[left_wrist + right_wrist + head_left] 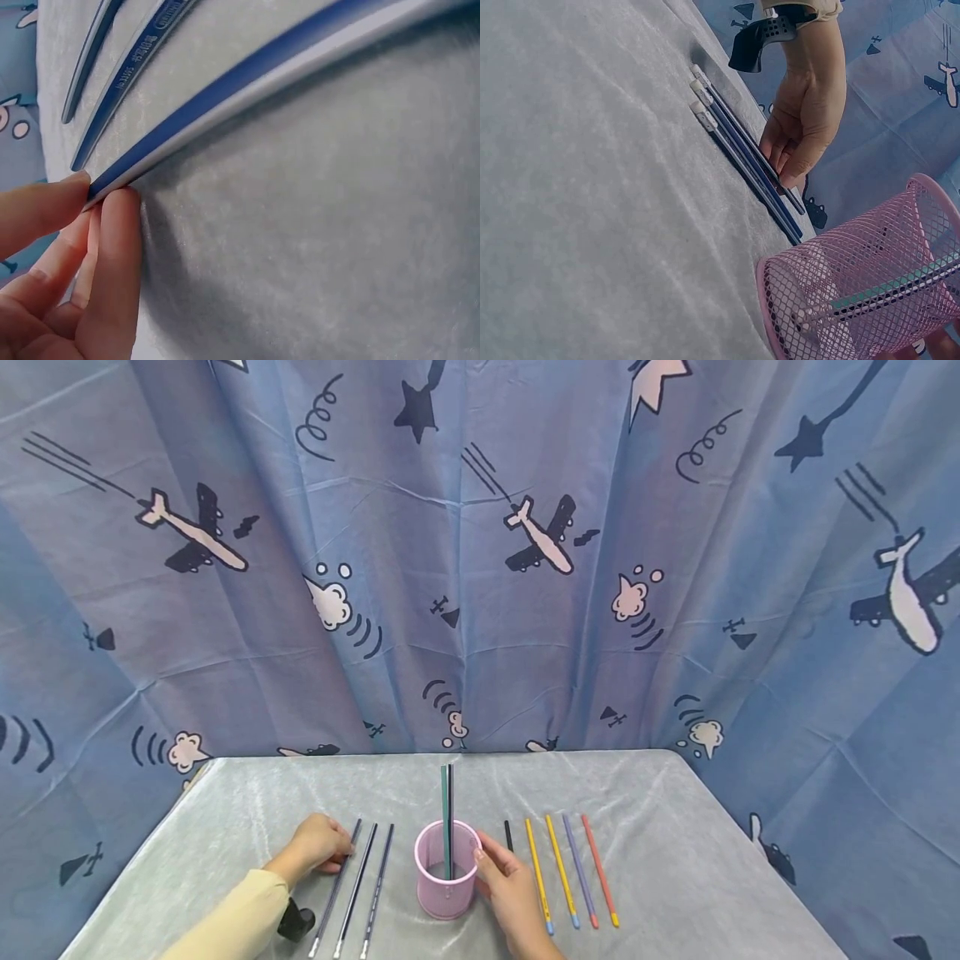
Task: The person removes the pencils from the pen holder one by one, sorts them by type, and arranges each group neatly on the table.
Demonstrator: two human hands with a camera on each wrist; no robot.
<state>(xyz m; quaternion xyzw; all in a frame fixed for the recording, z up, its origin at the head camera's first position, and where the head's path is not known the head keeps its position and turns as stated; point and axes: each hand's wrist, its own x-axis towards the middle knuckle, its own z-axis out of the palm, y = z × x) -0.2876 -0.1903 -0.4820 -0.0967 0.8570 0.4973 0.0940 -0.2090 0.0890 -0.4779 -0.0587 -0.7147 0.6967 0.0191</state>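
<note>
My left hand point(318, 843) pinches the upper end of the leftmost blue pencil point(333, 897) between thumb and fingers, as the left wrist view shows up close. Two more dark blue pencils point(356, 891) lie beside it, their white-eraser ends toward me. With thumb at the rim and fingers round the far side, my right hand point(513, 897) holds a pink mesh pencil cup point(445, 900). Inside the cup stand a green pencil point(446, 802) and a dark one; the mesh lets their lower parts show in the right wrist view point(877, 296).
Right of the cup lie two yellow pencils point(561, 868), a purple pencil point(580, 870) and a red pencil point(600, 868). A black pencil point(508, 835) is partly hidden by my right hand. A grey cloth point(675, 877) covers the table; a blue patterned curtain point(465, 610) hangs behind.
</note>
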